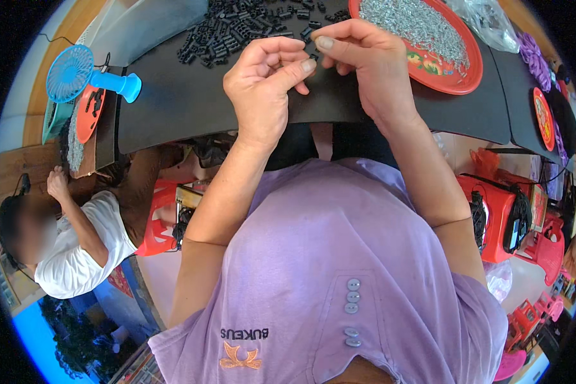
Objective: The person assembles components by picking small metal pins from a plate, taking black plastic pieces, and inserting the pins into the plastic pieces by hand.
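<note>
Both my hands are raised over the black table, their fingertips almost meeting. My left hand [262, 86] has its thumb drawn in against curled fingers. A small dark piece [314, 57] shows by its thumb tip; whether it is gripped cannot be told. Thumb and index finger of my right hand [374, 67] are pinched together, and anything between them is too small to make out. Beyond my left hand spreads a heap of small black plastic parts [227, 35]. Close to my right hand, a red tray [470, 80] bears many small silver metal pieces [409, 25].
On the left stand a blue handheld fan [70, 73] and an orange-red plate [88, 121] with black parts. A co-worker in a white shirt [86, 246] sits there. At right lie a clear plastic bag [489, 25], purple cord [534, 61] and a small red plate [543, 118].
</note>
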